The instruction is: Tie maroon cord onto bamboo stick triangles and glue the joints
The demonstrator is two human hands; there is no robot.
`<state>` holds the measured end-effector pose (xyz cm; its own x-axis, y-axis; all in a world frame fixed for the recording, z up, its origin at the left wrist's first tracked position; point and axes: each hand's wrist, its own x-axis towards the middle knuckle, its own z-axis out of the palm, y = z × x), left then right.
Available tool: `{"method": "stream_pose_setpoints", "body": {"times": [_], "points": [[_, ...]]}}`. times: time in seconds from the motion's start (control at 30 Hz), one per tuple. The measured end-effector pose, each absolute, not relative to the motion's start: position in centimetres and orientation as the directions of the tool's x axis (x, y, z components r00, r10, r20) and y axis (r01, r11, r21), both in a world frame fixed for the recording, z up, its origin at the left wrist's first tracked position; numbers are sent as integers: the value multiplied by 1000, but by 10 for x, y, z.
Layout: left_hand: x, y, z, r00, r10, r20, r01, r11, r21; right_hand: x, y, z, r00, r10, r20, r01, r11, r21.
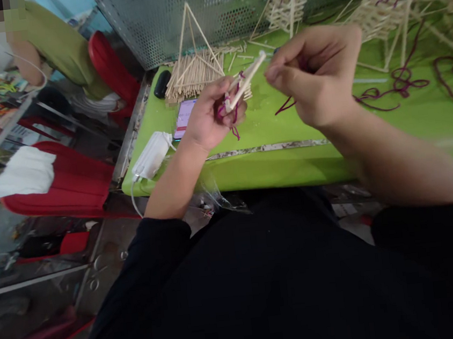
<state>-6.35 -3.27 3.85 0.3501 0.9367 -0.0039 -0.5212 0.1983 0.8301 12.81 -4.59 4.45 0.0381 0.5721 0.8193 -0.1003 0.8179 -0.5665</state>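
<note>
My left hand [208, 117] is closed around a small frame of pale wooden sticks [247, 81] above the table. Purple cord [237, 101] is wound on this frame and its end dangles below the fingers. Just right of the frame's tip, my right hand [317, 76] is raised with thumb and forefinger pinched together. What the pinch holds, if anything, is too small and blurred to make out. Another bit of purple cord shows on the table under the right wrist. Behind the left hand lies a pile of wooden sticks [185, 85] with a triangular stick frame [190, 38] standing over it.
A green-covered table [283, 166] runs across, backed by a perforated metal panel [226, 13]. On it are a phone [184, 121], a white power bank [152, 154] with a cable, stick structures [388, 12] and loose purple cord [406, 83]. Red chairs [74, 180] and another person stand left.
</note>
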Motion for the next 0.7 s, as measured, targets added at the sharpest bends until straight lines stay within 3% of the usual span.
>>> {"method": "stream_pose_setpoints", "body": {"times": [0.13, 0.33, 0.47, 0.57, 0.7], "points": [[-75, -28, 46, 322, 947, 13, -569, 183, 801, 145, -25, 55, 264, 581, 770, -139, 813, -565], [-86, -25, 57, 213, 960, 184, -675, 9, 737, 186, -1, 75, 341, 674, 656, -100, 720, -687], [-91, -26, 64, 44, 985, 167, -628, -103, 772, 199, 11, 77, 346, 704, 620, -76, 680, -729], [-94, -29, 69, -45, 983, 177, -662, -162, 732, 202, 20, 71, 323, 760, 564, -84, 617, -783], [-99, -33, 75, -75, 992, 97, -718, -121, 686, 203, 24, 61, 188, 756, 627, 105, 620, -778]]}}
